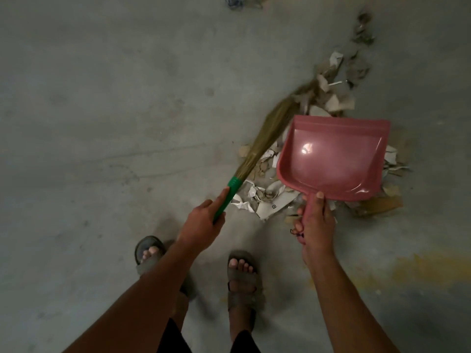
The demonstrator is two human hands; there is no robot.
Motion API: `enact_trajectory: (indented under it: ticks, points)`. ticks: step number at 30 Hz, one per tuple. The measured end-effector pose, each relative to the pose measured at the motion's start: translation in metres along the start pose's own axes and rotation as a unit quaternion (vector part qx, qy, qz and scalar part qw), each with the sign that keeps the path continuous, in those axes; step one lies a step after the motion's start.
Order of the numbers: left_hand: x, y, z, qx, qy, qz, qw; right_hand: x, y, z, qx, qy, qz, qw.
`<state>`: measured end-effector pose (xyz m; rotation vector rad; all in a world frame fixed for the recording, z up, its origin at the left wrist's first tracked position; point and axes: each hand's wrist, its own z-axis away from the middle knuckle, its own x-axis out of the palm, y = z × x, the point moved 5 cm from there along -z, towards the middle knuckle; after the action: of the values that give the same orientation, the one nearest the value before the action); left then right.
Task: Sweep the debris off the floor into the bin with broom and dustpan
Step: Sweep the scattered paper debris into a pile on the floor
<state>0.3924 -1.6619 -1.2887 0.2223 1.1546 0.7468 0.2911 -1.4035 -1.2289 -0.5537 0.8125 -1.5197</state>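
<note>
My left hand [204, 222] grips the green handle of a grass broom [265, 133], whose blurred bristles reach up and right into a pile of torn paper and cardboard debris [270, 197] on the grey concrete floor. My right hand [314, 222] grips the handle of a pink plastic dustpan [334, 154], thumb on top. The pan is held above the pile with its mouth pointing away from me, and nothing lies in it. More debris [334, 98] trails up and right past the pan. No bin is in view.
My two feet in grey sandals [242, 278] stand just below the pile. A small bundle of blue and pale scraps [237, 2] lies at the top edge. A yellow stain [420, 268] marks the floor at lower right.
</note>
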Motion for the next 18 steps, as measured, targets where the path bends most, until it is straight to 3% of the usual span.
enact_trajectory:
  ticks: [18]
  points:
    - [-0.089, 0.033, -0.026, 0.003, 0.000, -0.032, 0.999, 0.023, -0.099, -0.003, -0.029, 0.010, -0.039, 0.999]
